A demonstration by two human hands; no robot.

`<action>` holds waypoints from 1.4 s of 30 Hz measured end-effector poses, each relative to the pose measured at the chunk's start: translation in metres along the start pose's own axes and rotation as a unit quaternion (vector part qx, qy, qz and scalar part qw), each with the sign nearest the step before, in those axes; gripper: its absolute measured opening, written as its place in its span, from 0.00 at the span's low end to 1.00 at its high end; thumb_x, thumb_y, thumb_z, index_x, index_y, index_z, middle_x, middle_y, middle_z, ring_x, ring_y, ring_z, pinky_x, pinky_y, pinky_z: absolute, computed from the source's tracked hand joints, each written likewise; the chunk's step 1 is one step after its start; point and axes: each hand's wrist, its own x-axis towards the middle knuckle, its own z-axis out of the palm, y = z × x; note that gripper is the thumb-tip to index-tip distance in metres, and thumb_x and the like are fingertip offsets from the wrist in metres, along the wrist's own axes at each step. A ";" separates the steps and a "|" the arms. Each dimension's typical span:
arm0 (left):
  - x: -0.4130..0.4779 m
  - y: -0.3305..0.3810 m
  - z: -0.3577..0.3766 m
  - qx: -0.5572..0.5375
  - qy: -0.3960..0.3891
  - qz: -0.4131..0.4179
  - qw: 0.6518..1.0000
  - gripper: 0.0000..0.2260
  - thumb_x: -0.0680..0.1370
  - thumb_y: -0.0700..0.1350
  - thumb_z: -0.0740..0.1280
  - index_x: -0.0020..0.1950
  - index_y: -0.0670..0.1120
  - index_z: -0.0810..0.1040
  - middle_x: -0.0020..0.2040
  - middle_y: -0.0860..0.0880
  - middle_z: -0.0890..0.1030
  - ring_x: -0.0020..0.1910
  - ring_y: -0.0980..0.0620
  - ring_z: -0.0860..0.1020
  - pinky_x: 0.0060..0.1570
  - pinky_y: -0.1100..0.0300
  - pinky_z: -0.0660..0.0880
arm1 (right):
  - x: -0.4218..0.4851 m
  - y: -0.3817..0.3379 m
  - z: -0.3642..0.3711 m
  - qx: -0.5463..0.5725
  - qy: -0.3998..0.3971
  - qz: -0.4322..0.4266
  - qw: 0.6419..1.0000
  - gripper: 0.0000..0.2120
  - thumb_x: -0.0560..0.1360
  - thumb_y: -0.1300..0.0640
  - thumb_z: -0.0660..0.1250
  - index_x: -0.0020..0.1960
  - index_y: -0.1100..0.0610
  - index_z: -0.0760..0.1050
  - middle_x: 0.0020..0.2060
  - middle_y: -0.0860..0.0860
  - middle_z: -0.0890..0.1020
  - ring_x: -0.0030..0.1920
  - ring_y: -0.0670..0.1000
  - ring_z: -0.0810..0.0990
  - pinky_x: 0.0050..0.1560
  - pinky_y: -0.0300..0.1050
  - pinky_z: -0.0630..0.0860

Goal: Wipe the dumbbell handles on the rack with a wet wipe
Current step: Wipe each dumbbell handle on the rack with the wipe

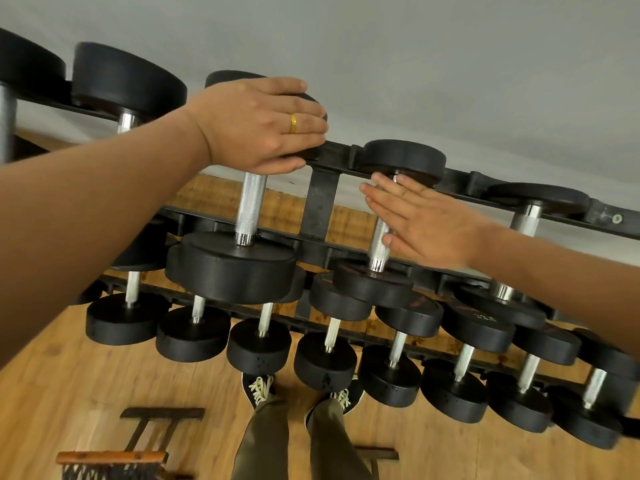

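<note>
two hands at a gym dumbbell rack [319, 206], seen from above.
left hand [263, 126] holds the far head of a large dumbbell [251, 202]; right hand [426, 226] lies flat, fingers straight, against the neighbouring knurled handle [376, 247].

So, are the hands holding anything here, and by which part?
The left hand clasps the black rubber-headed dumbbell by its far head; the right hand lies flat against a neighbouring knurled steel handle, holding nothing.
</note>
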 end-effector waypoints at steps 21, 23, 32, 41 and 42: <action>-0.002 0.000 0.006 -0.002 -0.004 -0.004 1.000 0.21 0.88 0.51 0.55 0.70 0.37 0.74 0.65 0.37 0.80 0.68 0.38 0.77 0.75 0.41 0.65 | 0.001 -0.014 -0.024 0.094 -0.101 0.017 0.990 0.37 0.81 0.36 0.29 0.81 0.56 0.48 0.81 0.52 0.49 0.80 0.51 0.37 0.78 0.49 0.33; -0.003 -0.001 0.006 -0.003 -0.005 -0.006 1.000 0.21 0.88 0.51 0.55 0.70 0.37 0.74 0.66 0.37 0.80 0.68 0.38 0.76 0.76 0.42 0.64 | 0.005 -0.009 -0.025 0.088 -0.093 0.067 0.990 0.37 0.81 0.36 0.30 0.81 0.58 0.47 0.81 0.54 0.50 0.80 0.52 0.38 0.80 0.51 0.38; -0.003 0.001 0.006 -0.009 -0.013 -0.018 1.000 0.23 0.88 0.51 0.52 0.69 0.36 0.75 0.66 0.37 0.79 0.68 0.38 0.76 0.76 0.42 0.63 | -0.008 -0.055 -0.015 0.184 -0.118 -0.015 0.976 0.38 0.82 0.38 0.30 0.77 0.55 0.64 0.78 0.48 0.64 0.80 0.45 0.46 0.77 0.47 0.31; -0.002 0.000 0.006 -0.016 -0.028 -0.019 0.999 0.24 0.88 0.52 0.50 0.69 0.36 0.75 0.66 0.36 0.79 0.69 0.37 0.75 0.77 0.42 0.61 | 0.004 -0.019 -0.028 0.096 -0.099 0.091 0.986 0.35 0.83 0.39 0.34 0.81 0.59 0.50 0.81 0.54 0.53 0.80 0.52 0.40 0.79 0.49 0.37; -0.002 0.000 0.005 -0.016 -0.029 -0.020 0.999 0.24 0.88 0.53 0.49 0.70 0.37 0.75 0.66 0.36 0.79 0.69 0.37 0.75 0.77 0.42 0.61 | 0.002 -0.027 -0.024 0.104 -0.103 0.077 0.986 0.35 0.83 0.39 0.35 0.81 0.59 0.53 0.80 0.55 0.56 0.81 0.53 0.41 0.79 0.49 0.37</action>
